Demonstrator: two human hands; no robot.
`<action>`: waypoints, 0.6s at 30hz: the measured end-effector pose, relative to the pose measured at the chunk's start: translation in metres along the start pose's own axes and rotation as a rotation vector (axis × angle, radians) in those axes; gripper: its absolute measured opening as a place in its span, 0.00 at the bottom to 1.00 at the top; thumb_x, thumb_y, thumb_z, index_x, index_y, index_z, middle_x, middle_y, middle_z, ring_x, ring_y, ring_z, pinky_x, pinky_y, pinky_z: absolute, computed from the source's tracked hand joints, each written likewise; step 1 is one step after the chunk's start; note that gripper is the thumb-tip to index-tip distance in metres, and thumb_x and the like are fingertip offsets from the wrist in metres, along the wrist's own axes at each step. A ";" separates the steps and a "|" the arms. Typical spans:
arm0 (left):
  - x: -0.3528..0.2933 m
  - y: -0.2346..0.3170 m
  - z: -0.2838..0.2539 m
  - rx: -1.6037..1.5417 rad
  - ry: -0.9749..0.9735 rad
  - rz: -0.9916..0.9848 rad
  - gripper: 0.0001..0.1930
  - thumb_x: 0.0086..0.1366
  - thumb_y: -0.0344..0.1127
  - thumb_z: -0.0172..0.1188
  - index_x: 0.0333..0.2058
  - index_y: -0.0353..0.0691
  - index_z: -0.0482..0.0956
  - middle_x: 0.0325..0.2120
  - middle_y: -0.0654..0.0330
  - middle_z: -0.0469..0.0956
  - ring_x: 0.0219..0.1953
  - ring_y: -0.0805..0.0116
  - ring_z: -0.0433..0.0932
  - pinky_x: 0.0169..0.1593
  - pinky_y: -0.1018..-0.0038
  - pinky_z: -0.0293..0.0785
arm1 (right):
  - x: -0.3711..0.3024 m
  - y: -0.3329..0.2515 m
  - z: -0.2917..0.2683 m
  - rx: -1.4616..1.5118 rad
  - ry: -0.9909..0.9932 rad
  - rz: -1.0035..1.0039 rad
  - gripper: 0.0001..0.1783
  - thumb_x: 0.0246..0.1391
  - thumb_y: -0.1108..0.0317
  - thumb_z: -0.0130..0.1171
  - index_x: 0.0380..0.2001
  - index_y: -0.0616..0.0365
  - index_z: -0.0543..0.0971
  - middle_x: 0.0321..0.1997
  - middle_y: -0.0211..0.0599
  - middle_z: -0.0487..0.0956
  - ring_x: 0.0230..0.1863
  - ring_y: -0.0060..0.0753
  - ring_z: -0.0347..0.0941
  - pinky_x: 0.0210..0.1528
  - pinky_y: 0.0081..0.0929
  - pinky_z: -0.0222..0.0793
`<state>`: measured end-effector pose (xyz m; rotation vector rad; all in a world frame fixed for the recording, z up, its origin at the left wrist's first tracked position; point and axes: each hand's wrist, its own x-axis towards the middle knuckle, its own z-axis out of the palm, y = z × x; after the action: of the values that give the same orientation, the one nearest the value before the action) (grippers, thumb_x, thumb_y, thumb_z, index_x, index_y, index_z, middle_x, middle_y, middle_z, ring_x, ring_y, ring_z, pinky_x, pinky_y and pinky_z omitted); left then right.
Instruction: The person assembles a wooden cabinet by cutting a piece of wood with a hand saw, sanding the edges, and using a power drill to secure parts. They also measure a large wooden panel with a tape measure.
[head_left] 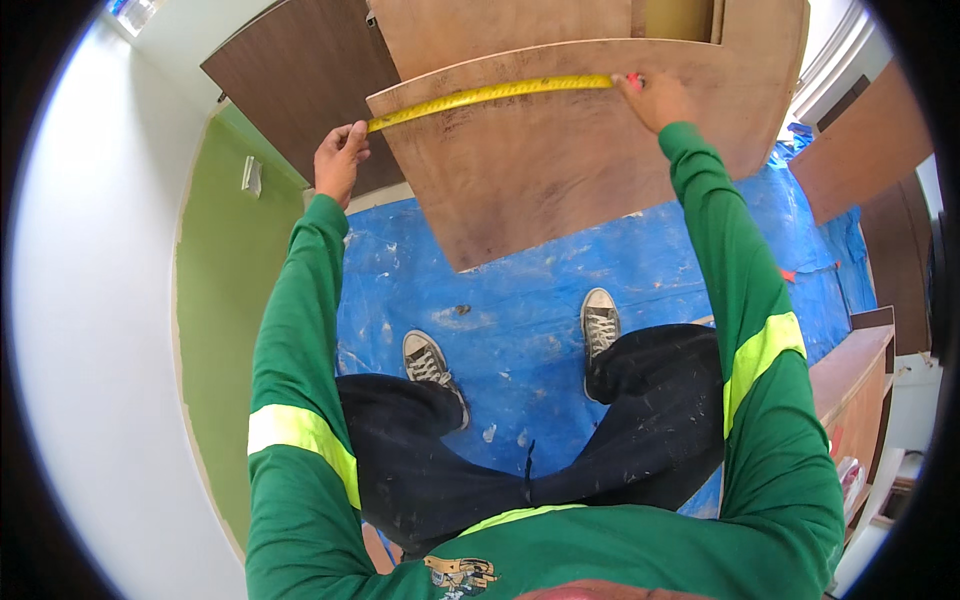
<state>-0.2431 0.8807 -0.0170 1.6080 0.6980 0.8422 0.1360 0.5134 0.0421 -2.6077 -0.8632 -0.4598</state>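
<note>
A yellow tape measure (490, 94) is stretched between my hands along the upper part of a brown wooden panel (560, 170). My left hand (340, 160) pinches the blade's end at the panel's left edge. At the other end, my right hand (656, 100) is closed around the tape's case, of which only a bit of red shows by the fingers. The panel stands tilted in front of me, its lower corner near the blue sheet. Whether my right hand also touches the panel is hard to make out.
A blue plastic sheet (520, 340) with white specks covers the floor under my shoes. A dark brown panel (300, 80) leans behind at the left, beside a green wall (225, 290). More wooden boards (860, 150) stand at the right, with a wooden cabinet piece (850, 380) nearer me.
</note>
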 end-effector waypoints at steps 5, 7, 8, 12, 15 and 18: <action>-0.002 0.009 0.024 0.099 0.175 0.125 0.24 0.73 0.49 0.70 0.49 0.29 0.85 0.37 0.60 0.84 0.39 0.74 0.81 0.46 0.74 0.80 | 0.021 -0.006 0.003 -0.004 0.033 0.038 0.36 0.61 0.27 0.58 0.57 0.43 0.85 0.53 0.51 0.85 0.51 0.58 0.84 0.52 0.55 0.80; -0.002 0.012 0.024 0.133 0.193 0.133 0.26 0.73 0.52 0.69 0.51 0.30 0.85 0.38 0.59 0.85 0.41 0.72 0.81 0.48 0.73 0.79 | 0.025 -0.008 0.012 0.013 0.064 0.037 0.36 0.61 0.27 0.58 0.57 0.43 0.84 0.53 0.51 0.85 0.51 0.58 0.84 0.53 0.55 0.80; 0.000 0.014 0.025 0.131 0.203 0.139 0.25 0.72 0.52 0.70 0.50 0.30 0.86 0.38 0.59 0.85 0.40 0.72 0.81 0.48 0.74 0.79 | 0.028 -0.005 0.017 0.029 0.052 0.046 0.37 0.61 0.27 0.58 0.58 0.43 0.84 0.53 0.51 0.86 0.52 0.58 0.83 0.53 0.55 0.79; 0.004 0.022 0.041 0.152 0.208 0.152 0.23 0.72 0.50 0.71 0.49 0.32 0.88 0.36 0.62 0.85 0.39 0.74 0.80 0.46 0.75 0.77 | 0.044 0.023 0.035 0.071 0.037 0.056 0.37 0.61 0.27 0.58 0.59 0.43 0.84 0.52 0.52 0.86 0.54 0.58 0.83 0.54 0.54 0.79; 0.006 0.019 0.044 0.216 0.254 0.169 0.21 0.70 0.47 0.73 0.48 0.33 0.89 0.36 0.58 0.86 0.36 0.73 0.80 0.44 0.74 0.79 | 0.043 0.032 0.035 0.143 0.161 -0.062 0.33 0.61 0.31 0.61 0.52 0.48 0.86 0.46 0.56 0.87 0.49 0.61 0.83 0.51 0.52 0.78; 0.012 0.013 0.033 0.319 0.346 0.242 0.21 0.68 0.47 0.74 0.48 0.34 0.89 0.38 0.55 0.86 0.37 0.69 0.82 0.47 0.69 0.80 | 0.042 0.011 0.028 0.161 0.121 -0.013 0.36 0.61 0.28 0.58 0.60 0.41 0.84 0.52 0.52 0.86 0.53 0.58 0.83 0.55 0.52 0.79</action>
<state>-0.2092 0.8696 -0.0063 1.8782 0.9287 1.2558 0.1800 0.5379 0.0322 -2.4028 -0.8410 -0.5228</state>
